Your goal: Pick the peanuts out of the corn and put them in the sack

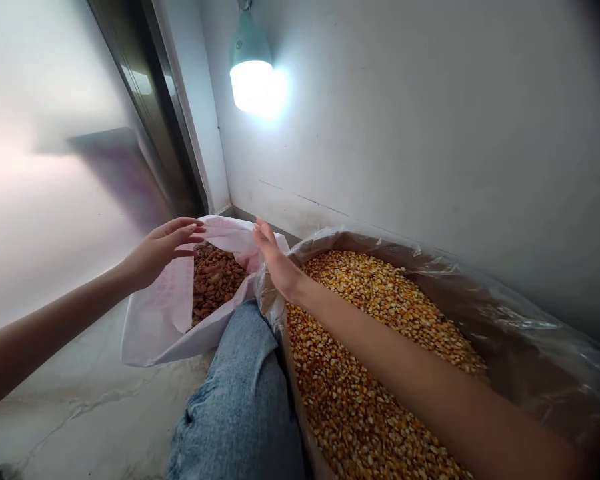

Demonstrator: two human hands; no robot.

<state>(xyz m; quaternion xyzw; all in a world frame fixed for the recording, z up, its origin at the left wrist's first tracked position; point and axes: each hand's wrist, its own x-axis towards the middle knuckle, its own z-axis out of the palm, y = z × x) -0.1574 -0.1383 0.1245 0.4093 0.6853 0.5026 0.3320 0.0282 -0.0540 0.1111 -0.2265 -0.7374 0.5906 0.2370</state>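
- Pale blue ripped denim jeans (243, 393) cover the person's bent leg, which rises between the white sack and the cardboard box;
- the left hand (163, 255) is open, fingers slightly curved and reaching over the sack's upper rim; it grips nothing that can be seen;
- the right hand (275, 260) presses its straight fingers against the sack's rim where it meets the box's liner; whether it is pinching the rim, I cannot tell; its forearm stretches over the corn;
- the white sack (150, 333), lightly printed in pink, stands open on the floor between both hands, its rim folded and rumpled;
- brown almonds (215, 280) fill the sack, lying just below the hands;
- dried yellow corn kernels (360, 380) fill the cardboard box (296, 400), right beside the sack, under the right forearm;
- a clear plastic liner (510, 327) lines the box and spreads over its far edge;
- a pale concrete floor (90, 407) stretches away to the left, streaked with faint marks;
- a dark metal door frame (165, 113) stands in the corner;
- a white wall (430, 133) rises behind the box, with a pale green lamp (251, 67) hanging on it, brightly lit.
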